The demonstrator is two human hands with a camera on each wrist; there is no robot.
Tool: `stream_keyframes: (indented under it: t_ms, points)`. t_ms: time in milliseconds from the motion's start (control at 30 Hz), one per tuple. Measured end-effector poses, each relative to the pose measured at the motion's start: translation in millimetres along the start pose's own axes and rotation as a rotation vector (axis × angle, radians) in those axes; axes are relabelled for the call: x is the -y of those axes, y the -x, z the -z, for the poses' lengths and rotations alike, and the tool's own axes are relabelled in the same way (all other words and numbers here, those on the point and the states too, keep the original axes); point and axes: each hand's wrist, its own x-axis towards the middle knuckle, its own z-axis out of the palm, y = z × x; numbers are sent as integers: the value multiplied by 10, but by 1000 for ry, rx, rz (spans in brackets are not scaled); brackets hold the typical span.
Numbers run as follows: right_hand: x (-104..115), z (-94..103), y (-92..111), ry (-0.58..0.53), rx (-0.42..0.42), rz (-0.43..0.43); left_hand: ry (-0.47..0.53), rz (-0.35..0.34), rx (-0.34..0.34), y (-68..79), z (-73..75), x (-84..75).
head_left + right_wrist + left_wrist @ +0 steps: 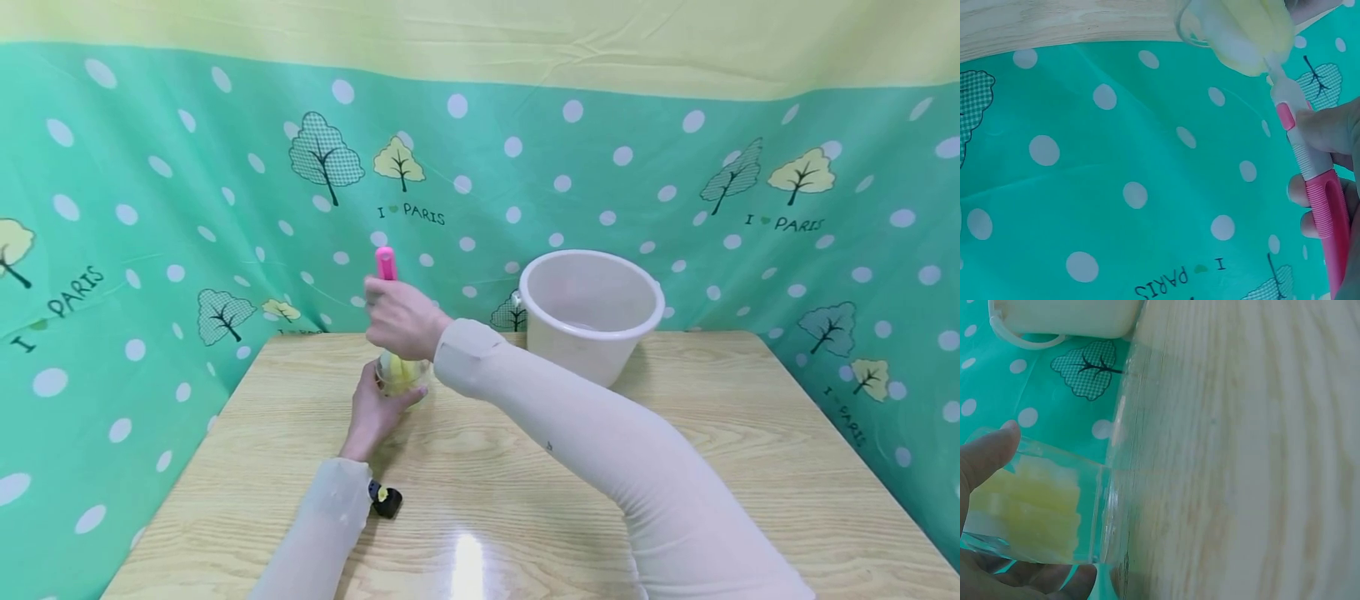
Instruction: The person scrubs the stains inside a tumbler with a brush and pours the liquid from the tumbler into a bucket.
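My left hand (375, 417) holds a clear glass (411, 398) at the left of the wooden table, thumb on one side and fingers on the other. Inside the glass sits the yellow and white sponge head (1044, 509) of a cup brush. My right hand (405, 317) grips the brush's pink and white handle (1329, 212) from above, the pink end sticking up past the fist. In the right wrist view the sponge (1254, 34) shows at the glass's mouth, and its white neck joins the handle. The glass bottom appears close to the tabletop in the left wrist view.
A white bucket (573, 354) stands at the back of the wooden table (510, 492), right of the glass. A small black device (387, 502) is beside the left sleeve. Green dotted cloth (495, 175) hangs behind and at both sides.
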Motion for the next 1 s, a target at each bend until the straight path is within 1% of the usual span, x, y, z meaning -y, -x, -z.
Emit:
stream_keyframes:
  t_ms: [167, 400, 667, 1000]
  points:
    - [-36, -49, 29, -37, 0, -27, 13, 13, 1, -2, -1, -12]
    - [-56, -90, 70, -70, 17, -39, 24, 14, -3, -8, -13, 0]
    - [-56, -109, 107, -74, 24, -35, 15, 7, -10, -3, -11, -3]
    - [-59, -111, 137, -123, 16, -12, 4, 1, -18, 2, -11, -13]
